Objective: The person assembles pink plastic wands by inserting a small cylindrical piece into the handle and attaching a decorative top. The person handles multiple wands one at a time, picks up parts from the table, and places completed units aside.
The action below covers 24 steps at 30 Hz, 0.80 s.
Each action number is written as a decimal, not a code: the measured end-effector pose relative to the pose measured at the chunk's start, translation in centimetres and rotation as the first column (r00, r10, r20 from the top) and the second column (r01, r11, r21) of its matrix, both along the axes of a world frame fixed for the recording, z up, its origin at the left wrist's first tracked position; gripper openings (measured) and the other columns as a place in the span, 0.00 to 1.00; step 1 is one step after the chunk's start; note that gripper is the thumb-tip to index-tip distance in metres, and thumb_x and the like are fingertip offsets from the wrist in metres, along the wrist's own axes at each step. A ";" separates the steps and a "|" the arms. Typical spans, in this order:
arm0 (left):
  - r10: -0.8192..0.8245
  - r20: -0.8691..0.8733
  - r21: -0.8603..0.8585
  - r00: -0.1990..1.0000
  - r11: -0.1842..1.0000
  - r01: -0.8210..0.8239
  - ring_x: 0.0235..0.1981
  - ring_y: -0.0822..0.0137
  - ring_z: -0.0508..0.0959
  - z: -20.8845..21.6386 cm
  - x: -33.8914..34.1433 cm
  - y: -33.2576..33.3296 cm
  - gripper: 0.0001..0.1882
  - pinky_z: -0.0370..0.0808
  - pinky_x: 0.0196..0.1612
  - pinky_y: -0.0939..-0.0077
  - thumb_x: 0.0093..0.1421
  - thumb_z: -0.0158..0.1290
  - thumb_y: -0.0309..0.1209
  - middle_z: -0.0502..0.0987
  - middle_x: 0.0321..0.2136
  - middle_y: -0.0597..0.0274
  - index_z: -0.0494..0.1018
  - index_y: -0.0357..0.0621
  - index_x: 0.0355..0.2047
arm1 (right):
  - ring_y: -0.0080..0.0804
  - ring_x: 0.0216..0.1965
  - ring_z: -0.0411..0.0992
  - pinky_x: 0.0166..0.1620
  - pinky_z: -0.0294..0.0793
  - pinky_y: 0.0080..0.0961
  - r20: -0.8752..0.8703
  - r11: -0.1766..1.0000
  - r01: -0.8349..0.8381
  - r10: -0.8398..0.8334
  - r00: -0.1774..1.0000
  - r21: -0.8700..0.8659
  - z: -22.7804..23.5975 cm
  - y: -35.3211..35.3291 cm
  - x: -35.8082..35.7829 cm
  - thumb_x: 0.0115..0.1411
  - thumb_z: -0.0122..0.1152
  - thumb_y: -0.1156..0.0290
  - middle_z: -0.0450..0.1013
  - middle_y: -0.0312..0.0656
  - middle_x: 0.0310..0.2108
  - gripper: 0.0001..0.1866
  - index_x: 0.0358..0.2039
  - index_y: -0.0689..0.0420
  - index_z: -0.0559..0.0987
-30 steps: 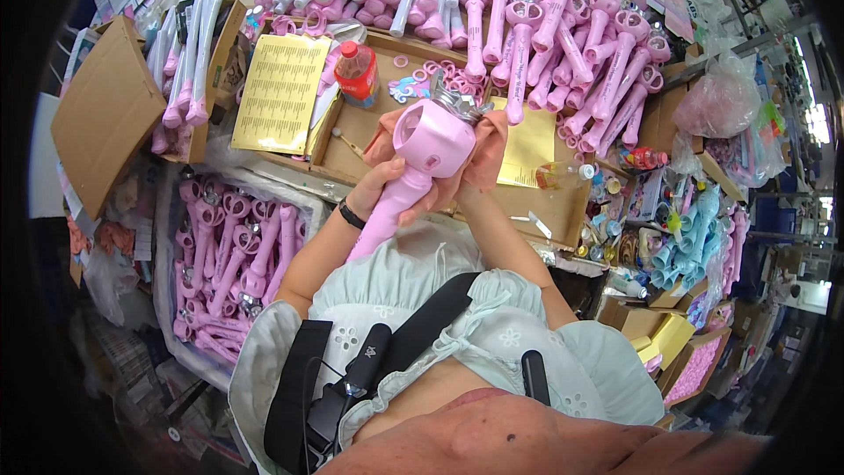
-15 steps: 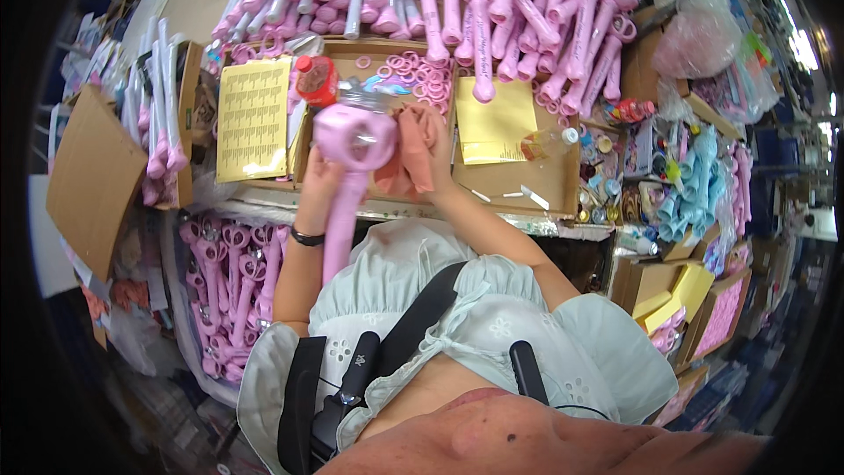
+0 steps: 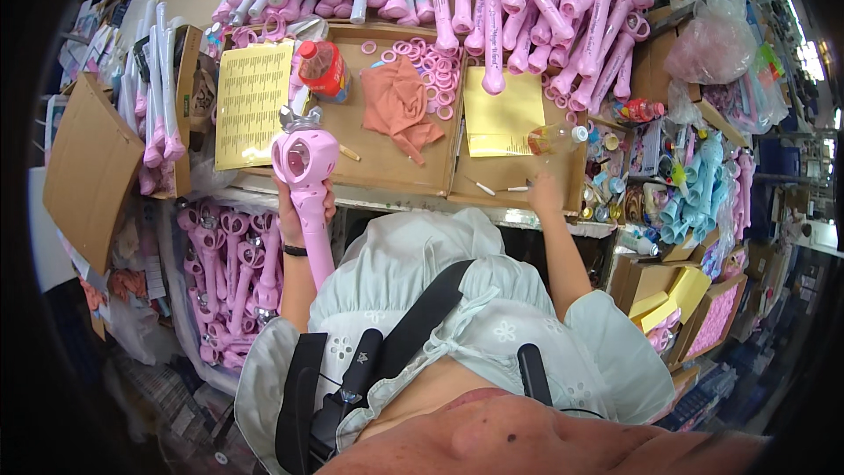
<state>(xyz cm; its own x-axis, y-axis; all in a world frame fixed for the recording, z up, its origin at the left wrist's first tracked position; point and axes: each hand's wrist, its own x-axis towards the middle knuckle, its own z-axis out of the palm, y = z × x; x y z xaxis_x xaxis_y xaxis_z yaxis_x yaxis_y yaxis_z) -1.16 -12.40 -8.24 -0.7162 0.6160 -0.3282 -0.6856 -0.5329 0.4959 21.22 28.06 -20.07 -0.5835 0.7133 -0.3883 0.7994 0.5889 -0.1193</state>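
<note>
My left hand (image 3: pixel 290 215) is closed around the handle of a pink toy wand (image 3: pixel 309 211), which is held upright near the tray's front edge. The wand has a round openwork head and a silver crown on top. My right hand (image 3: pixel 545 191) is over the right part of the cardboard tray (image 3: pixel 400 189), at the end of a thin white stick (image 3: pixel 514 188). Motion smears its fingers, so a hold on the stick cannot be made out. Another thin stick (image 3: pixel 480 186) lies close by. An orange cloth (image 3: pixel 400 110) lies crumpled mid-tray.
Pink rings (image 3: pixel 440 79) lie behind the cloth. Bottles stand or lie in the tray: a red-labelled one (image 3: pixel 323 72) and a clear one (image 3: pixel 557 139). Yellow sheets (image 3: pixel 505 114) lie there too. Many pink wands (image 3: pixel 527 18) are piled behind; a bin (image 3: pixel 233 290) holds more at lower left.
My right hand has let go of the orange cloth, which now lies in the tray, and has moved right to the thin sticks. The wand in my left hand has shifted left and down.
</note>
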 end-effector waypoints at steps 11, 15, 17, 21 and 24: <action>-0.218 -0.024 -0.044 0.976 0.975 0.217 0.21 0.62 0.76 0.6 0.9 4.2 0.37 0.74 0.17 0.75 0.61 0.27 0.60 0.75 0.30 0.50 0.64 0.36 0.48 | 0.45 0.45 0.70 0.47 0.71 0.33 0.333 0.974 -0.225 0.219 0.917 -0.021 -2.3 2.2 -0.1 0.49 0.58 0.67 0.68 0.54 0.42 0.23 0.43 0.62 0.63; -0.239 0.020 -0.058 0.971 0.969 0.240 0.20 0.62 0.76 1.0 0.9 4.7 0.37 0.73 0.17 0.75 0.62 0.27 0.59 0.74 0.29 0.50 0.64 0.36 0.47 | 0.46 0.43 0.71 0.44 0.72 0.35 0.255 0.979 -0.200 0.184 0.949 0.035 -3.0 2.5 0.9 0.51 0.54 0.68 0.69 0.53 0.40 0.19 0.42 0.61 0.63; -0.244 0.028 -0.077 0.969 0.966 0.245 0.20 0.62 0.76 1.0 1.0 4.5 0.37 0.73 0.17 0.75 0.61 0.27 0.60 0.74 0.28 0.50 0.65 0.36 0.47 | 0.47 0.42 0.71 0.43 0.73 0.36 0.211 0.986 -0.156 0.140 0.967 0.060 -3.1 2.7 1.5 0.52 0.52 0.69 0.69 0.53 0.39 0.18 0.42 0.61 0.63; -0.219 0.110 -0.102 0.970 0.968 0.230 0.19 0.63 0.75 0.9 1.3 3.3 0.38 0.73 0.16 0.75 0.60 0.28 0.61 0.75 0.28 0.50 0.65 0.36 0.46 | 0.48 0.40 0.71 0.41 0.73 0.38 0.128 0.989 -0.094 0.079 0.989 0.114 -3.4 3.1 2.7 0.51 0.50 0.70 0.69 0.53 0.38 0.17 0.42 0.61 0.64; -0.175 0.193 -0.098 0.966 0.976 0.196 0.18 0.63 0.74 0.9 1.3 2.0 0.37 0.71 0.15 0.76 0.60 0.29 0.61 0.74 0.28 0.51 0.65 0.37 0.46 | 0.47 0.40 0.71 0.41 0.73 0.38 0.086 0.984 -0.089 0.076 0.993 0.156 -3.9 3.2 3.2 0.52 0.49 0.71 0.70 0.52 0.38 0.16 0.42 0.61 0.65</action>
